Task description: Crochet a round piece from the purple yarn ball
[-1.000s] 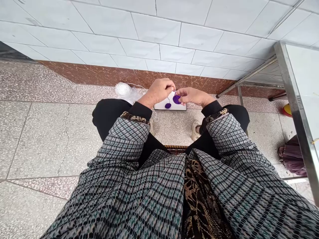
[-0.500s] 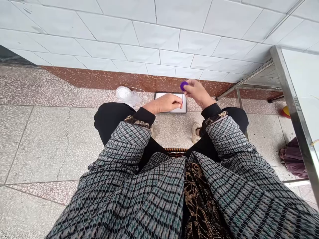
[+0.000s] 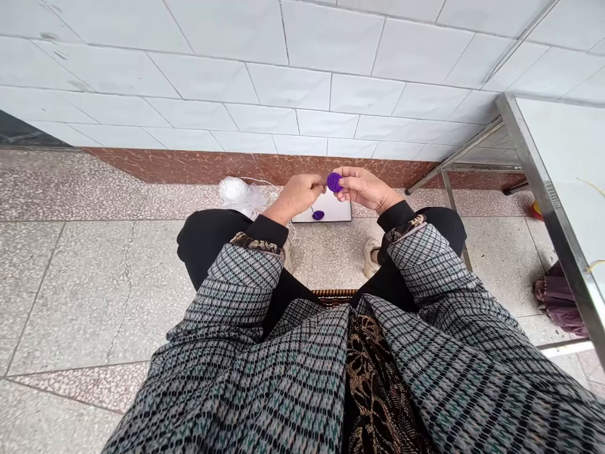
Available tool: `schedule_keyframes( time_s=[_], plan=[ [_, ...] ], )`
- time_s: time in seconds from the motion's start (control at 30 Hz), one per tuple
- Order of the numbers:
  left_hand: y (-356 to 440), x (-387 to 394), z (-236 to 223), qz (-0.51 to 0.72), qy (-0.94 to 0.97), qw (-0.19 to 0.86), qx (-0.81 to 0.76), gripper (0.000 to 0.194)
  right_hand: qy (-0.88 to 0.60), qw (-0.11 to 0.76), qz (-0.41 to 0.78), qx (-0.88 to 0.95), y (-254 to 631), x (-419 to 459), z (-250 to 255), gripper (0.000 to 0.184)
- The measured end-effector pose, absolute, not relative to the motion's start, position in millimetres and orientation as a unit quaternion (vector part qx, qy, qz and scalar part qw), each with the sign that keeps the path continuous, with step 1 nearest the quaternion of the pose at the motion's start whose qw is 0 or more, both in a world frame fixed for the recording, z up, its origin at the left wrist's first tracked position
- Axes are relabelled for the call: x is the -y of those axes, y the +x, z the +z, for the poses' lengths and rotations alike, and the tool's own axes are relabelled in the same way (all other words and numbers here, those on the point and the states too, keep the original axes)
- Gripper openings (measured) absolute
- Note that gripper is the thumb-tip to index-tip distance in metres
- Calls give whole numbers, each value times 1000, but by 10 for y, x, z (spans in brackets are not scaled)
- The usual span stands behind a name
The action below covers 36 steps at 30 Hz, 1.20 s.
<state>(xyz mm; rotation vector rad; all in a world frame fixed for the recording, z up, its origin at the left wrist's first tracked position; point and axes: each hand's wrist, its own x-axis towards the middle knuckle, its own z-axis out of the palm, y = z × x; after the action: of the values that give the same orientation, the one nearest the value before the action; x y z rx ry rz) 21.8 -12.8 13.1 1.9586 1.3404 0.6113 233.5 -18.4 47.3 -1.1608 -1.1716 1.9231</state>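
My right hand holds a small round purple yarn piece between thumb and fingers, its flat face toward me. Close beside it on the left, my left hand is closed in a pinch on a thin strand of yarn. The strand hangs below the fingers toward a small purple yarn bundle. That bundle appears over the white dark-edged board on the floor, partly covered by my hands. Whether the bundle rests on the board I cannot tell.
White yarn in a clear plastic bag lies left of the board, with loose strands trailing. A tiled wall rises ahead. On the right stands a metal-framed table, with dark purple cloth beneath it.
My right hand has come left and lower with the round yarn piece, and my left hand has drawn up beside it. The small purple bundle now shows below. The view has tilted slightly upward.
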Motion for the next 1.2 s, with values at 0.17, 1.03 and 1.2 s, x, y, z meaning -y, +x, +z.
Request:
schedule_keyframes(
  time_s=[0.17, 1.03, 1.2],
  plan=[
    [334, 261, 72, 179, 806, 376, -421, 20, -472, 361, 694, 407, 2246, 161, 404, 21],
    [191, 267, 47, 141, 828, 377, -391, 20, -574, 336, 578, 472, 2098, 111, 284, 34],
    [64, 168, 112, 250, 791, 287, -478, 20, -548, 218, 630, 505, 2115, 159, 292, 26]
  ],
)
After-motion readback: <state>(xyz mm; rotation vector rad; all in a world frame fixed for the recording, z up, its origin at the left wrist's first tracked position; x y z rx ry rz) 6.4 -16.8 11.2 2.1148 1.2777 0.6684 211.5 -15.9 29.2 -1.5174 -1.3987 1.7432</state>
